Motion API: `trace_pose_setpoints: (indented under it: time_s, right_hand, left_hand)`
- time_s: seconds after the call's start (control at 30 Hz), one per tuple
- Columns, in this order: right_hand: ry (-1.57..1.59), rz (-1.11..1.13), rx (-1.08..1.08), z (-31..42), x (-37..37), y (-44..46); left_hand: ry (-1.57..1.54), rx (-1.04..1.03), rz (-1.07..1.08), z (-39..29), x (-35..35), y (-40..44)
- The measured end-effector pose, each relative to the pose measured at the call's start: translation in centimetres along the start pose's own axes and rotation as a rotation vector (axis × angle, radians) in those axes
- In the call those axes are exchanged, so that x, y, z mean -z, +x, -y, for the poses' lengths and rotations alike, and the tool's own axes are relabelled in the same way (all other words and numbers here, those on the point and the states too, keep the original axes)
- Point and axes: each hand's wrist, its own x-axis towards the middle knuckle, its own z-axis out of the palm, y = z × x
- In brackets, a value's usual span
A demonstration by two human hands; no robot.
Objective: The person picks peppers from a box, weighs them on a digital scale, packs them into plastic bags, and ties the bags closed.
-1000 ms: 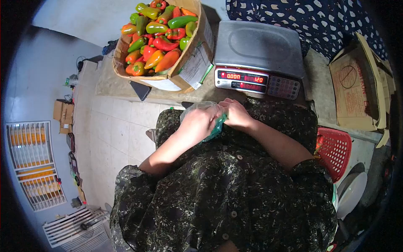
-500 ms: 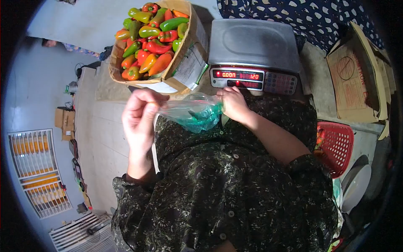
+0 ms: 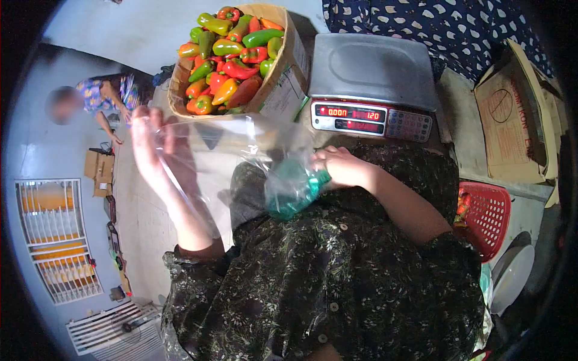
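A clear plastic bag [image 3: 247, 141] with a green lower end stretches between my hands, its mouth spread wide on the left. My left hand [image 3: 164, 159] is at that mouth, blurred, fingers raised and apart against the film. At the bag's green bunched end, my right hand [image 3: 344, 169] is closed with curled fingers gripping it, just below the scale's display. The digital scale [image 3: 372, 66] has a bare metal plate and lit red digits. To its left stands a box [image 3: 286, 72] lined with brown paper, heaped with red, orange and green peppers [image 3: 232, 69].
A red perforated basket [image 3: 489, 219] with some red produce sits at right, beside a white basin [image 3: 512, 280]. An opened cardboard box [image 3: 512, 120] leans at far right. Another person [image 3: 99, 99] bends forward at upper left. Dark patterned cloth [image 3: 445, 27] lies behind the scale.
My left hand has moved left and up, going from a pinch to raised fingers, and the bag's mouth has widened. The right hand still grips the green end. The other person shows more fully.
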Motion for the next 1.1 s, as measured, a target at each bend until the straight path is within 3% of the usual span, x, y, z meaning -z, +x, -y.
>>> trace_pose_setpoints:
  time_s: [0.1, 0.17, 0.23, 0.27, 0.37, 0.5, 0.53, 0.63, 0.7, 0.77, 0.87, 0.93, 1.0, 1.1]
  right_hand:
    - [0.250, -0.018, -0.003, 0.6, 2.9, -2.1]
    - [0.774, -0.052, 0.217, -1.7, 2.9, -2.3]
    - [1.157, -0.054, 0.279, -0.7, 5.2, -2.7]
    - [1.234, -0.119, 0.315, -0.2, 5.9, -2.8]
    - [1.615, -0.005, 0.514, 0.0, 6.0, -2.6]
    - [1.497, 0.057, 0.346, 2.6, 6.9, -3.8]
    - [1.408, -0.057, 0.301, 3.4, 7.1, -4.2]
    - [1.425, -0.159, 0.224, 1.4, 6.1, -3.5]
    - [1.583, -0.297, 0.178, 0.6, 6.5, -3.2]
    - [1.746, -0.365, -0.069, 1.9, 8.5, -4.1]
    - [1.796, -0.333, -0.130, 3.1, 9.5, -4.5]
    - [1.548, -0.338, 0.010, 2.4, 7.9, -3.9]
    - [1.440, -0.366, 0.139, 1.5, 6.4, -3.1]
    - [1.301, -0.565, 0.085, 0.2, 6.2, -2.8]
  left_hand:
    - [0.255, 0.108, -0.230, 2.1, -2.5, -0.8]
    - [-0.012, 0.218, -0.020, 4.1, -1.6, -0.6]
    - [0.142, 0.322, -0.081, 5.8, -2.3, -0.9]
    - [0.171, 0.292, 0.033, 7.0, -2.4, -1.1]
    - [0.304, 0.232, 0.306, 9.9, -3.7, -2.3]
    - [0.305, 0.170, 0.431, 12.3, -5.3, -3.5]
    - [0.322, 0.191, 0.480, 12.1, -5.3, -3.6]
    - [0.189, 0.450, 0.614, 11.2, -5.8, -3.4]
    - [0.194, 0.525, 0.712, 10.7, -5.7, -3.4]
    - [0.232, 0.597, 0.749, 10.4, -5.8, -3.6]
    - [0.167, 0.619, 0.791, 11.0, -5.9, -4.4]
    - [0.161, 0.609, 0.847, 11.6, -6.0, -5.0]
    - [0.441, 0.487, 0.890, 11.3, -6.1, -5.0]
    - [0.691, 0.390, 0.858, 10.7, -6.0, -4.5]
